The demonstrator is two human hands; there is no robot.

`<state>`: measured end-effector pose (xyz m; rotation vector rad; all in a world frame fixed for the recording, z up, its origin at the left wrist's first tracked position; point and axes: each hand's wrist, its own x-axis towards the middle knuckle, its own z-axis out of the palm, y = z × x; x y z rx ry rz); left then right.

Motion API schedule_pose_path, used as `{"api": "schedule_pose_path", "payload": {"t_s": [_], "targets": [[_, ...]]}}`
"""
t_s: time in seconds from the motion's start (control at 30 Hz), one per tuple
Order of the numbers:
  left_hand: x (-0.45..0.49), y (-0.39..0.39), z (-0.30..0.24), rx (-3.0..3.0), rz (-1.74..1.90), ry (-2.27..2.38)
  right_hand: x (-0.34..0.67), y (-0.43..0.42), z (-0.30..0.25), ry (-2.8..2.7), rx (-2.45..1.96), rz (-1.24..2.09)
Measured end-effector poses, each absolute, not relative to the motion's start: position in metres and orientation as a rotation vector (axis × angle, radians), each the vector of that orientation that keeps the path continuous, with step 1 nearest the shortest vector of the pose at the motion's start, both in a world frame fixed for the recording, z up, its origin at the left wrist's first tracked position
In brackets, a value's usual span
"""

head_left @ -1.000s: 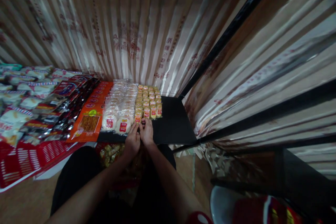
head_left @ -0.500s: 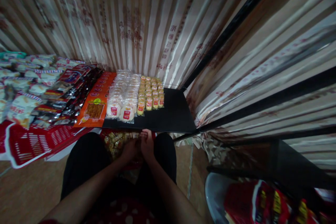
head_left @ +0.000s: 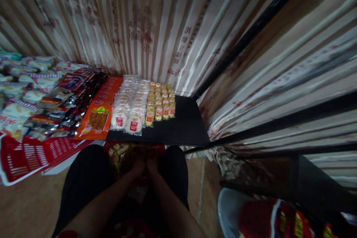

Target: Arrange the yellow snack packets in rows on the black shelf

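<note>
Both hands are low between the knees, just below the front edge of the black shelf (head_left: 178, 134). My left hand (head_left: 138, 166) and my right hand (head_left: 152, 163) lie side by side over a red container (head_left: 161, 148) of small gold-wrapped packets (head_left: 118, 154). Their fingers sink into dark shadow, so I cannot see what they touch or hold. On the shelf above, small yellow wrapped cakes (head_left: 158, 111) stand in neat rows. Left of them are two rows of round white wrapped crackers (head_left: 134, 124) and an orange snack bag (head_left: 97, 117).
Dark red snack packets (head_left: 69, 93) and white packaged snacks (head_left: 19, 113) fill the shelf's left part. A red basket (head_left: 25, 160) stands below. On the right are a black frame bar (head_left: 279, 121) and a pale tub (head_left: 227, 208) with red packages (head_left: 259, 217). A striped curtain (head_left: 156, 26) hangs behind.
My right hand has come down from the shelf's front edge into the shadow beside my left hand. The view has shifted slightly; the snacks on the shelf keep their places.
</note>
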<state>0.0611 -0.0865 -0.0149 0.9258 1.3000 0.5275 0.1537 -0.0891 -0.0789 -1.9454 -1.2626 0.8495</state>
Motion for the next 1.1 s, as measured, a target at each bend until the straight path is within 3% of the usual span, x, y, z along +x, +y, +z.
{"api": "schedule_pose_path", "payload": {"t_s": [0.33, 0.67, 0.83, 0.97, 1.1], "targets": [[0.061, -0.077, -0.035, 0.995, 0.447, 1.553, 0.140, -0.095, -0.064, -0.917, -1.974, 0.909], [0.025, -0.091, -0.003, 0.834, 0.773, 1.434, 0.130, -0.110, -0.025, -0.975, -1.778, 0.948], [0.008, -0.099, 0.019, 0.648, 0.837, 1.330, 0.137, -0.115, 0.008, -1.220, -1.750, 0.769], [-0.004, -0.098, 0.038, 0.742, 0.810, 1.234, 0.147, -0.120, 0.046, -1.575, -1.767, 0.456], [-0.013, -0.090, 0.061, 0.873, 0.677, 1.206, 0.156, -0.122, 0.084, -2.039, -1.628, 0.370]]}}
